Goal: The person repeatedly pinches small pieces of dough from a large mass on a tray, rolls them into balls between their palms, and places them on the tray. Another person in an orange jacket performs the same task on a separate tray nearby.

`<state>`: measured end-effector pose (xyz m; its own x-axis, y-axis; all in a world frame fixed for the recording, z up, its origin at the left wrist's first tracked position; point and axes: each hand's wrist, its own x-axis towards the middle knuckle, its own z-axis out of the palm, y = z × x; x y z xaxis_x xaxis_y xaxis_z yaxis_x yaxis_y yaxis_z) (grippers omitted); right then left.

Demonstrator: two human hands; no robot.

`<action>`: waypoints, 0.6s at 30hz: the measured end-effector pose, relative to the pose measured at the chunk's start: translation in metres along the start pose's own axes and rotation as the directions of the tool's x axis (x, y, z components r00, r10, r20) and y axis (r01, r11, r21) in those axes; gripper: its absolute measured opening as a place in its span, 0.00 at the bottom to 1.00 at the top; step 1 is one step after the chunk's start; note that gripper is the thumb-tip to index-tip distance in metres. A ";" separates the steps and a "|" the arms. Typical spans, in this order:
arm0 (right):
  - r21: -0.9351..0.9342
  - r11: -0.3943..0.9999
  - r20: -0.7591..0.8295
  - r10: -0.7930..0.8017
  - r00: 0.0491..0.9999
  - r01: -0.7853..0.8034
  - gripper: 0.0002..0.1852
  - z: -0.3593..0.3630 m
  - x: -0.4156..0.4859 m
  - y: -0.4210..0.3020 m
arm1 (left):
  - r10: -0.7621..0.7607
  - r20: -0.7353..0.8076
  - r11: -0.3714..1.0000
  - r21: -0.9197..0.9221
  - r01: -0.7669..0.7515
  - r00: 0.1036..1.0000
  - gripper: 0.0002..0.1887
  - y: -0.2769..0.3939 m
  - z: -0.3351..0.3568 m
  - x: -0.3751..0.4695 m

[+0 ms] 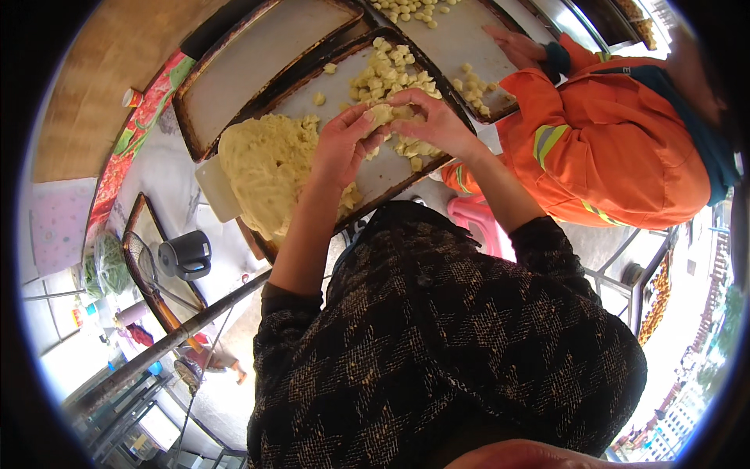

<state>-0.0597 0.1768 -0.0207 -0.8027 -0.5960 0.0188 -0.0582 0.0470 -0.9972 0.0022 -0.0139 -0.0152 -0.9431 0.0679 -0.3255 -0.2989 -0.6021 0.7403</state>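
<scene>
Between my hands is a small lump of pale yellow dough, held above a dark-rimmed metal baking tray. My left hand grips its left side with thumb and fingers. From the right, my right hand pinches the same lump with its fingers curled over. A big mass of yellow dough lies on the tray's left part, beside my left forearm. Beyond my hands is a heap of torn dough pieces; a few single pieces lie apart from it.
A co-worker in an orange jacket sits to the right, one hand over a tray with rounded dough balls. Another baking tray lies behind. A white plastic scraper touches the dough mass. At left stands a dark kettle.
</scene>
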 end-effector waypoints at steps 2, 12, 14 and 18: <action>-0.022 0.991 0.021 -0.129 0.991 0.129 0.19 0.005 -0.001 -0.001 | 0.033 -0.088 0.993 0.118 -0.023 0.996 0.14 -0.002 0.002 0.002; 0.290 0.954 -0.026 0.083 0.996 -0.072 0.11 -0.006 0.005 0.016 | -0.038 -0.002 0.999 -0.006 0.038 0.999 0.10 -0.006 0.002 0.006; 0.620 0.757 0.021 0.245 0.969 -0.205 0.10 -0.010 0.005 0.023 | -0.024 0.044 0.991 -0.133 0.029 0.999 0.12 -0.003 0.003 0.008; 0.393 0.910 -0.051 0.162 0.985 -0.129 0.14 -0.007 0.004 0.030 | 0.028 -0.032 0.998 -0.053 -0.030 0.999 0.11 -0.002 0.007 0.009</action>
<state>-0.0694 0.1815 -0.0502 -0.8310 -0.5386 -0.1395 0.2842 -0.1954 -0.9387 -0.0065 -0.0071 -0.0152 -0.9460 0.0253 -0.3233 -0.2625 -0.6451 0.7176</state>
